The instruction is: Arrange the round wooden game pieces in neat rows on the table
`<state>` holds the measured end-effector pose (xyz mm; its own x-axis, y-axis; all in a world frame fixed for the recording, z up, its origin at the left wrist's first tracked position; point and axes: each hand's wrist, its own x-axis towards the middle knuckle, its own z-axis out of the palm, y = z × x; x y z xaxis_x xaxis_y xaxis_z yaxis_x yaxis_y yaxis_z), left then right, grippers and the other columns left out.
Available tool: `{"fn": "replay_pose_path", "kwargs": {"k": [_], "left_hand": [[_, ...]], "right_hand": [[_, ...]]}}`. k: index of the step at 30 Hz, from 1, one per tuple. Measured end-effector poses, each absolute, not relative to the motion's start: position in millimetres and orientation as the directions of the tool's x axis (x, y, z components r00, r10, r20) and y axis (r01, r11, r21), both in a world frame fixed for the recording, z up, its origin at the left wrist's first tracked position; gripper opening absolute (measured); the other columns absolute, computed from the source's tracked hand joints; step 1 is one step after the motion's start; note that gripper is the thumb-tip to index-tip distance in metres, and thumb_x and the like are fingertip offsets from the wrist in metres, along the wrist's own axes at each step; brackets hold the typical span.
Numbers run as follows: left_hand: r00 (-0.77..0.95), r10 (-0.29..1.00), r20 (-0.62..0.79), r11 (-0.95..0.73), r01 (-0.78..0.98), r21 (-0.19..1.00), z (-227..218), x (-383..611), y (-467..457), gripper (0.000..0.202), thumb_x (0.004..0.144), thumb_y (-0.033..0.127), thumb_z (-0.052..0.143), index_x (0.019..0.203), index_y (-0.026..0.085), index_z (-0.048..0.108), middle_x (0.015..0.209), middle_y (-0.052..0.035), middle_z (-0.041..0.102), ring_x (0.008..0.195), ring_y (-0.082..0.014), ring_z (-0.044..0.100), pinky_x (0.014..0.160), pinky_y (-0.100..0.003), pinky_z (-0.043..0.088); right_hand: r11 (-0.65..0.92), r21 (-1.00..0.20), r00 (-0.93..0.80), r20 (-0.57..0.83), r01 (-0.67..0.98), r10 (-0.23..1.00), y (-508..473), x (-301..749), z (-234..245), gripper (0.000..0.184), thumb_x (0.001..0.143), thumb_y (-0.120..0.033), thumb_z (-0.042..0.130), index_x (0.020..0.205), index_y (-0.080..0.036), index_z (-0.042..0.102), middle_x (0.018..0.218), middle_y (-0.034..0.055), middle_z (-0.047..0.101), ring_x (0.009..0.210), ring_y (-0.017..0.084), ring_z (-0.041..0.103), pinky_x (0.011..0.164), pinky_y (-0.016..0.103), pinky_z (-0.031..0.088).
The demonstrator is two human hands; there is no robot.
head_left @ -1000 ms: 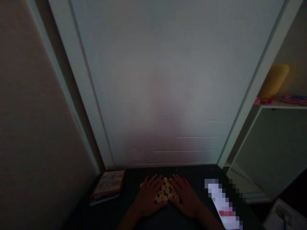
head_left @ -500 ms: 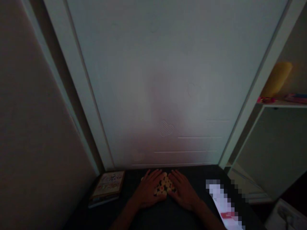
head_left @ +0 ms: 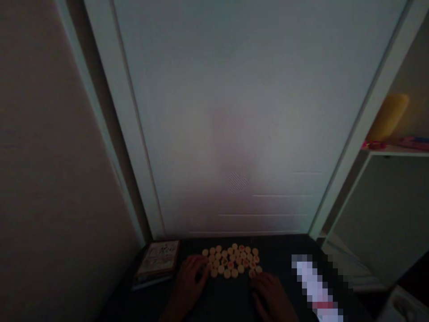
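Note:
Several round wooden xiangqi pieces lie flat in a single loose cluster on the dark table top, some with red characters and some with dark ones. My left hand rests at the cluster's lower left, its fingertips at or very near the outer pieces. My right hand lies at the lower right, with its fingertips close to the nearest pieces. Neither hand holds a piece. Both are dim and loosely curled.
A picture-covered box or book lies at the table's far left. A pixelated white and red object lies at the right. A white door stands behind the table. A yellow object sits on a shelf at upper right.
My hands have drawn apart and back toward me. The pieces they covered now lie spread in a wider cluster, in full view.

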<state>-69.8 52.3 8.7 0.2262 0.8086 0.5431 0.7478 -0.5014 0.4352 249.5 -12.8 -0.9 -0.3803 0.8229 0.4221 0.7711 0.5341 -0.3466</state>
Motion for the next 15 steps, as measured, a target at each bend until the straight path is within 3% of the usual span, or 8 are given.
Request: {"fn": "replay_pose_path", "kwargs": {"k": [9,15], "left_hand": [[0.153,0.824,0.546,-0.471,0.721,0.508,1,-78,57,0.021,0.089,0.020,0.052,0.102,0.025,0.068,0.106,-0.0071,0.071,0.103,-0.0279,0.066,0.092,-0.047,0.054],[0.103,0.830,0.547,-0.454,0.695,0.558,-8,-82,63,0.028,0.084,0.014,0.051,0.103,0.025,0.068,0.108,-0.0069,0.070,0.105,-0.0280,0.065,0.095,-0.048,0.053]], "right_hand": [[0.542,-0.337,-0.362,0.469,0.770,0.806,-14,229,18,0.035,0.094,-0.018,0.051,0.126,-0.029,0.061,0.125,0.0055,0.069,0.117,0.025,0.062,0.101,0.042,0.048],[0.430,-0.316,-0.334,0.315,0.846,0.888,35,219,53,0.035,0.096,-0.021,0.046,0.129,-0.022,0.060,0.124,0.0095,0.068,0.114,0.026,0.060,0.100,0.040,0.044]]}}
